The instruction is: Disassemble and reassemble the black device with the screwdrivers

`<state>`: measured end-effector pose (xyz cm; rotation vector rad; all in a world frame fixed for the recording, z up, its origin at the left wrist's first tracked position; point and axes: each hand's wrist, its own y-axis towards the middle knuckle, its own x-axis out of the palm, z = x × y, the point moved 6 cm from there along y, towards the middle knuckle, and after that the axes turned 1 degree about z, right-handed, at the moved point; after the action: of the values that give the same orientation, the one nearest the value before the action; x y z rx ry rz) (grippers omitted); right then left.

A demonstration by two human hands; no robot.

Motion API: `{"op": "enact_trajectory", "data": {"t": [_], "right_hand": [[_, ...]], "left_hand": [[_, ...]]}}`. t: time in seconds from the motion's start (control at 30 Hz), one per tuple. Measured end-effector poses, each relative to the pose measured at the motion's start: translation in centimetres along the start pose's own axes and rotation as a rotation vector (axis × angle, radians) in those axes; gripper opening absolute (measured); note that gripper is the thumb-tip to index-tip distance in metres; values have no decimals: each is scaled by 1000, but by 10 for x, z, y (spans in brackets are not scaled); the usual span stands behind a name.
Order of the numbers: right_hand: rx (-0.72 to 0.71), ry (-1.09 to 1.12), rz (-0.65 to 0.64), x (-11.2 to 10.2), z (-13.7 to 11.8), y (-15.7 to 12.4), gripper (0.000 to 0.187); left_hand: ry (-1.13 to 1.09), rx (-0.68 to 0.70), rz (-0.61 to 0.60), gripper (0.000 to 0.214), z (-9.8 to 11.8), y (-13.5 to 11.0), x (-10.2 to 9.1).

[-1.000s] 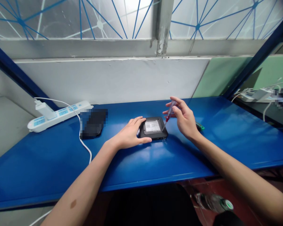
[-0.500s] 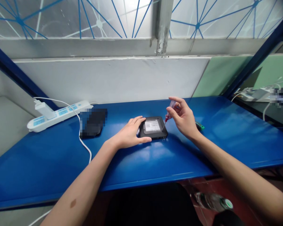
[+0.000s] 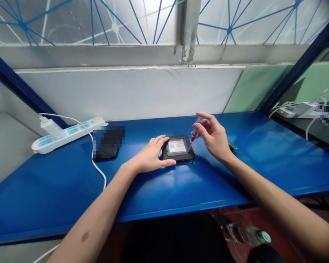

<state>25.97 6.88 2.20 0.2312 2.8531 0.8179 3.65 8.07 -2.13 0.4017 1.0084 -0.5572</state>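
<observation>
A flat black device with rounded corners lies on the blue table, a white printed label facing up. My left hand grips its left side, thumb along the front edge and fingers at the back. In the fingers of my right hand is a screwdriver with a clear handle and a red collar. Its thin metal shaft slants down to the device's right front corner; whether the tip sits in a screw is too small to tell. A green-ended tool lies partly hidden behind my right wrist.
A white power strip with a plugged-in charger stands at the table's left back. Beside it lies a blurred black object, with a white cable running past. A plastic bottle lies on the floor under the table's front edge.
The screwdriver's handle has tilted slightly to the left, and the fingers of my right hand have shifted a little around it. My left hand and the device have stayed in place.
</observation>
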Motion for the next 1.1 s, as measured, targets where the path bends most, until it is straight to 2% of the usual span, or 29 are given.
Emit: {"op": "enact_trajectory", "data": {"t": [0.27,0.5,0.67,0.8,1.1], "right_hand": [[-39,-14,3,0,-5,-2,27],[7,15,-38,2,-1,-3,39],[-45,8,43,-1,-5,-2,45],[-65,15,75,-1,-5,-2,45],[-40,32,54,7,-6,-8,41]], "left_hand": [[8,-16,-5,96,0,0,-1],[6,-14,-3,96,1,-1,-1],[2,2,7,93,3,0,-1],[7,15,21,91,9,-1,-1],[56,60,7,95,32,-2,6]]}}
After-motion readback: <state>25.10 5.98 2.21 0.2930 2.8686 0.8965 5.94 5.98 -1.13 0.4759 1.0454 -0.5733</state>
